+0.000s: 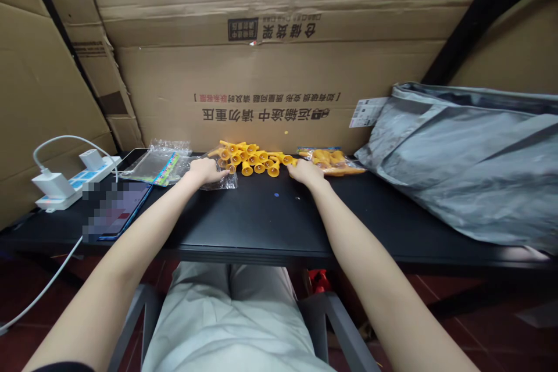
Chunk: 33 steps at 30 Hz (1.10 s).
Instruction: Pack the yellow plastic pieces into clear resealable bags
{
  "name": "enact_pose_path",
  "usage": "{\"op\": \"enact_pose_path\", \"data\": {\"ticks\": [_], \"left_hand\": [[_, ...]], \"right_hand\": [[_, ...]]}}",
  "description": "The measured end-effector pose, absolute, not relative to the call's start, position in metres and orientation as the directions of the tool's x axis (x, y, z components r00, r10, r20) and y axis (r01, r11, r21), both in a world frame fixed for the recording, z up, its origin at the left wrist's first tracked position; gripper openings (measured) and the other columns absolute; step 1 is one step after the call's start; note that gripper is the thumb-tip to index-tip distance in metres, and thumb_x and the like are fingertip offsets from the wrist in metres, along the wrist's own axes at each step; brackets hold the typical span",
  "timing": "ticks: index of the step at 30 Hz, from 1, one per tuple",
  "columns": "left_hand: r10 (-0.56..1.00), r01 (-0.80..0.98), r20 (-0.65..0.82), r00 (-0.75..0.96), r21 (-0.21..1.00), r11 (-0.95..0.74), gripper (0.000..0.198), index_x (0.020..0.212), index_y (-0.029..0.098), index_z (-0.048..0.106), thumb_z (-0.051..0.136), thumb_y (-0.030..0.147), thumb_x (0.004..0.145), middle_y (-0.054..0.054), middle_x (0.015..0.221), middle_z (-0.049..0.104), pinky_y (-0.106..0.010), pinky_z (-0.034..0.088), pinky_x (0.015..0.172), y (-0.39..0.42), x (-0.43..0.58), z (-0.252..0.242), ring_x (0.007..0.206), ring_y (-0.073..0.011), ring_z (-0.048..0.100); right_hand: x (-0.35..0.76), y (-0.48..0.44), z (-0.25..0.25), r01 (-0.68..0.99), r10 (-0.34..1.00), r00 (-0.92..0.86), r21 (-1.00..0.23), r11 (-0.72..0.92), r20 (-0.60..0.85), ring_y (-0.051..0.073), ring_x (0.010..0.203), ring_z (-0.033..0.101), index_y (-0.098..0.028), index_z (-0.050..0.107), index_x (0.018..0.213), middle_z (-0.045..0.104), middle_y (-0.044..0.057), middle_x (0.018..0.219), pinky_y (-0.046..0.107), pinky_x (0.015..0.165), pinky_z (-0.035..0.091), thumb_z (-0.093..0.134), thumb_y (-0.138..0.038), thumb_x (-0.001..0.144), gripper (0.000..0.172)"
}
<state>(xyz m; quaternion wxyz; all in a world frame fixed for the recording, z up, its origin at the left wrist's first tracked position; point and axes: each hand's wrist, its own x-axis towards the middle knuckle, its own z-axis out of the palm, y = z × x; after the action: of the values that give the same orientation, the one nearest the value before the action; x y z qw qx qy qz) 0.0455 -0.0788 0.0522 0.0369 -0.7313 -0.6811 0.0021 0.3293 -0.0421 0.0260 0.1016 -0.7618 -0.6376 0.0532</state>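
Observation:
A pile of small yellow plastic trumpets [248, 158] with flared bells lies on the black table against the cardboard. At its left end my left hand [204, 172] is closed on a clear plastic bag [224, 182], its thumb stretched toward the nearest trumpets. Some trumpets on that side lie in or behind the film. My right hand [307, 172] pinches a yellow trumpet [286, 159] at the right end of the pile; the fingers partly hide it. Just beyond that hand rests a clear packet of yellow trumpets [333, 161] with a coloured header.
Empty plastic bags [168, 163] lie left of my left hand. Nearer stands a phone [126, 209], beside a white power strip [78, 183] with cables. A big grey bag [466, 168] occupies the right side. Cardboard [279, 70] walls the back.

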Motion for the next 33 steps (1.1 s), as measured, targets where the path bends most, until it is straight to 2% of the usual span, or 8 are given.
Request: {"op": "enact_pose_path", "data": {"ticks": [6,10,17,21,23,26,30,33], "left_hand": [[0.998,0.998,0.053,0.046,-0.036,-0.044,0.061,0.11,0.015,0.066,0.044,0.062,0.079,-0.017,0.112,0.067,-0.036,0.044,0.092,-0.079,0.06,0.051,0.11,-0.0304,0.059],[0.996,0.999,0.078,0.049,0.011,-0.05,0.049,0.111,0.014,0.064,0.049,0.048,0.078,-0.017,0.112,0.066,-0.036,0.047,0.088,-0.08,0.065,0.052,0.107,-0.0303,0.061],[0.994,0.996,0.099,0.039,0.081,-0.047,0.038,0.101,0.017,0.067,0.051,0.039,0.075,-0.015,0.106,0.068,-0.033,0.049,0.081,-0.079,0.063,0.052,0.101,-0.0301,0.063],[0.996,0.981,-0.016,0.085,0.178,-0.081,0.028,0.088,0.017,0.067,0.052,0.036,0.073,-0.011,0.082,0.07,-0.031,0.05,0.067,-0.075,0.056,0.05,0.073,-0.0253,0.068],[0.986,0.967,-0.119,0.115,0.239,-0.084,0.021,0.079,0.016,0.066,0.052,0.032,0.072,-0.008,0.066,0.067,-0.03,0.048,0.058,-0.071,0.053,0.046,0.055,-0.0217,0.064],[0.961,0.942,-0.234,0.15,0.33,-0.066,0.012,0.068,0.016,0.06,0.051,0.024,0.071,-0.003,0.05,0.057,-0.028,0.045,0.049,-0.067,0.047,0.038,0.041,-0.0172,0.055],[0.959,0.891,-0.217,0.181,0.449,-0.066,0.009,0.061,0.018,0.051,0.049,0.019,0.07,0.002,0.044,0.048,-0.025,0.04,0.044,-0.066,0.04,0.028,0.036,-0.0129,0.047],[0.967,0.836,-0.152,0.206,0.541,-0.093,0.013,0.058,0.018,0.048,0.048,0.019,0.071,0.002,0.044,0.048,-0.023,0.036,0.041,-0.067,0.034,0.022,0.035,-0.0111,0.043]], "right_hand": [[0.331,-0.043,0.023,0.965,0.984,0.173,-0.208,-0.16,0.049,0.03,0.112,0.058,-0.012,0.062,0.116,0.063,0.02,0.117,0.037,0.086,0.047,0.05,-0.044,0.084,0.047],[0.333,-0.038,0.019,0.941,0.976,0.204,-0.292,-0.173,0.079,0.033,0.107,0.06,-0.009,0.065,0.111,0.064,0.022,0.112,0.038,0.083,0.048,0.052,-0.038,0.081,0.043],[0.346,-0.035,0.022,0.862,0.86,0.394,-0.454,-0.224,0.324,0.034,0.099,0.062,-0.003,0.067,0.102,0.065,0.026,0.102,0.04,0.083,0.046,0.053,-0.023,0.076,0.036],[0.351,-0.033,0.025,0.857,0.753,0.363,-0.513,-0.039,0.549,0.032,0.097,0.059,-0.003,0.065,0.106,0.064,0.024,0.102,0.041,0.085,0.044,0.049,-0.023,0.078,0.038],[0.349,-0.031,0.026,0.846,0.699,0.3,-0.519,0.119,0.649,0.029,0.096,0.059,-0.005,0.064,0.109,0.063,0.022,0.101,0.04,0.086,0.044,0.049,-0.024,0.078,0.039],[0.337,-0.032,0.028,0.779,0.66,0.184,-0.517,0.354,0.729,0.023,0.083,0.059,-0.009,0.063,0.11,0.064,0.016,0.098,0.038,0.082,0.047,0.051,-0.028,0.078,0.039],[0.313,-0.042,0.028,0.586,0.705,0.01,-0.575,0.571,0.709,0.016,0.069,0.056,-0.013,0.065,0.107,0.064,0.01,0.095,0.033,0.069,0.049,0.056,-0.035,0.077,0.039],[0.299,-0.05,0.026,0.442,0.794,-0.198,-0.671,0.595,0.574,0.014,0.064,0.055,-0.013,0.065,0.105,0.065,0.007,0.084,0.029,0.061,0.046,0.062,-0.042,0.073,0.043]]}}
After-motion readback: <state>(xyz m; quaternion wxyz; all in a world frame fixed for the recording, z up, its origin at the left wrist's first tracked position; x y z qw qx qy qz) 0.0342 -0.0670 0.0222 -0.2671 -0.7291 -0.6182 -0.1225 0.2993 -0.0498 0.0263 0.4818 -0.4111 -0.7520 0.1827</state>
